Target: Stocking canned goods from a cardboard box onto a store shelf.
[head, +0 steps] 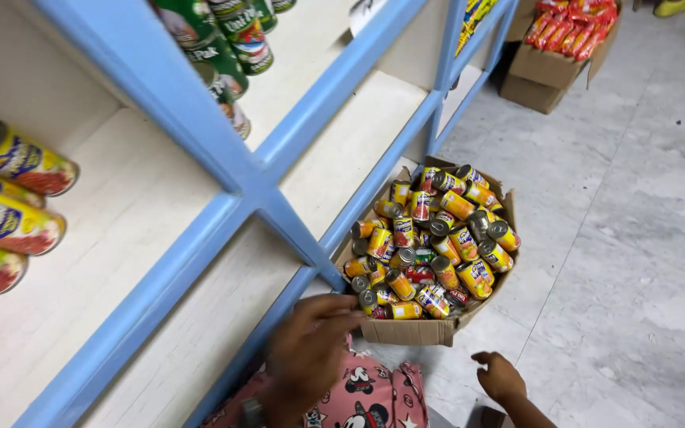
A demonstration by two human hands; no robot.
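A cardboard box [410, 330] full of several small yellow and red tin cans [430, 242] sits on the floor beside a blue-framed shelf. My left hand [307, 353] hovers at the box's near left corner, fingers bent, close to the nearest cans, with nothing seen in it. Lower down, my right hand [499, 376] hangs loosely curled over the floor, a short way in front of the box, holding nothing. Between my hands lies pink patterned cloth [366, 396] over my legs.
The blue-framed shelf [200, 150] has cream boards. Yellow cans [9, 206] lie in a row at its left and green cans [227, 43] stand higher up. A second cardboard box [545, 75] with red and orange packets stands far right on the grey marble floor [620, 238].
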